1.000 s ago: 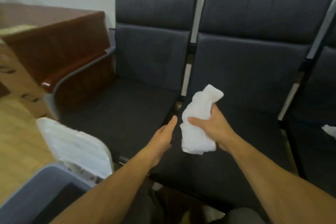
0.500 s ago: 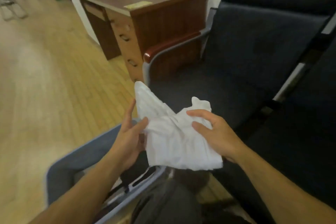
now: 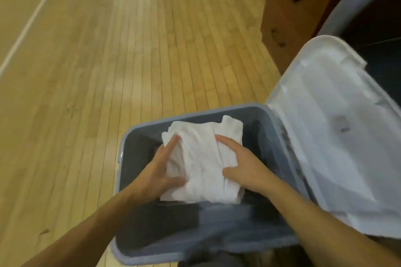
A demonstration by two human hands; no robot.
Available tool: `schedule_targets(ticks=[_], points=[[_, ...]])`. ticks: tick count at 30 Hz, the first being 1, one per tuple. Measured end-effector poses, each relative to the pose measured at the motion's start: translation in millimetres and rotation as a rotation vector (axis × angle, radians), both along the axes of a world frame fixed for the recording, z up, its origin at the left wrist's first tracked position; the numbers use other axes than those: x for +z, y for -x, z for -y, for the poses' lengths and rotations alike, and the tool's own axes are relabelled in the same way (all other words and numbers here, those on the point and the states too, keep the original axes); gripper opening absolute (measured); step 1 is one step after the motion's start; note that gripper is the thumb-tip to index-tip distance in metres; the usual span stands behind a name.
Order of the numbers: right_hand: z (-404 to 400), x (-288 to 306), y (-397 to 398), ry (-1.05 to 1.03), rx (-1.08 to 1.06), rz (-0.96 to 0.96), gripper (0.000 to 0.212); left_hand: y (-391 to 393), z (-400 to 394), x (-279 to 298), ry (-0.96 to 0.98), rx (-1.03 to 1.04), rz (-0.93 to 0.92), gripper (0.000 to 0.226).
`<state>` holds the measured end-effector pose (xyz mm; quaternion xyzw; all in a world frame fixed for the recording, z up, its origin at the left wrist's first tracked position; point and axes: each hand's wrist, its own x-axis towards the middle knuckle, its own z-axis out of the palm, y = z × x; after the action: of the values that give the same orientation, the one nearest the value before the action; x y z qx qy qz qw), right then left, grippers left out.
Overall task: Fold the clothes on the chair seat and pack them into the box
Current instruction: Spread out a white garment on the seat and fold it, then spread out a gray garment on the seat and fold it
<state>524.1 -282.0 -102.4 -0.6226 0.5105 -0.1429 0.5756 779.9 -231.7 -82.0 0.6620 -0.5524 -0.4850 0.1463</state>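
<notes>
1. Half a second ago the cloth (image 3: 204, 158) was held up in front of the chair; now the view has swung down and left to the floor (image 3: 86, 71), and the cloth sits low inside the box (image 3: 134, 132).
2. Left hand (image 3: 160, 169): it grips the cloth's left edge, fingers laid over the top and thumb curled in at the near side.
3. The cloth is a white, roughly folded bundle. Its long axis runs away from the person, near edge to far edge. It lies between the two hands, each touching one side, so neither hand is nearer.
4. Right hand (image 3: 240, 167): it holds the right edge the same way, fingers on top, thumb hooked round the near side.
5. Whether the bundle already rests on the box bottom I cannot tell; dark contents show beneath it.
6. The coming move looks like straight down and let go, both hands drawing apart sideways.
7. At the right, the white lid (image 3: 336, 125) stands open, beside the drawers (image 3: 288, 17).
</notes>
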Motion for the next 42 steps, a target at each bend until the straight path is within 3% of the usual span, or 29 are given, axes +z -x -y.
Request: schedule_targets(ticks=[8, 14, 17, 19, 21, 22, 24, 26, 31, 35, 39, 42], points=[[49.5, -157.5, -95.8, -0.122, 0.283, -0.094, 0.109, -72.8, 19.1, -131.2, -0.179, 0.073, 0.244, 0.123], [45.9, -217.7, -121.8, 0.012, 0.337, -0.374, 0.1, -77.4, 29.3, -181.0, -0.363, 0.129, 0.493, 0.106], [36.0, -208.5, -121.4, 0.412, 0.209, -0.51, 0.09, -73.8, 22.7, -184.8, -0.064, -0.268, 0.86, 0.123], [33.8, -208.4, -119.5, 0.556, 0.231, -0.454, 0.091, -78.4, 27.4, -191.0, 0.145, -0.494, 0.954, 0.141], [35.5, -218.4, -116.3, 0.451, 0.465, -0.384, 0.103, -89.7, 39.5, -194.7, 0.09, -0.659, 0.92, 0.149], [37.2, -224.6, -113.9, 0.342, 0.556, -0.394, 0.11, -94.6, 46.0, -196.9, -0.039, -0.684, 0.873, 0.15], [43.0, -234.2, -109.6, 0.207, 0.629, -0.471, 0.123, -102.2, 53.7, -205.1, -0.217, -0.693, 0.844, 0.153], [48.1, -236.2, -109.0, 0.145, 0.629, -0.528, 0.128, -102.2, 55.2, -211.7, -0.259, -0.686, 0.86, 0.156], [52.7, -192.8, -96.3, 0.081, 0.364, -0.458, 0.103, -87.8, 61.3, -176.0, -0.251, -0.665, 0.892, 0.156], [48.9, -114.4, -61.9, 0.126, 0.236, -0.397, 0.096, -46.3, 78.1, -97.8, -0.139, -0.53, 0.612, 0.152], [35.0, -7.5, -10.7, 0.303, 0.151, -0.402, 0.101, 32.7, 97.0, 4.0, 0.137, -0.646, 0.318, 0.148], [10.7, 81.1, 40.5, 0.408, 0.038, -0.439, 0.099, 97.8, 94.8, 83.6, 0.367, -0.751, 0.204, 0.148]])
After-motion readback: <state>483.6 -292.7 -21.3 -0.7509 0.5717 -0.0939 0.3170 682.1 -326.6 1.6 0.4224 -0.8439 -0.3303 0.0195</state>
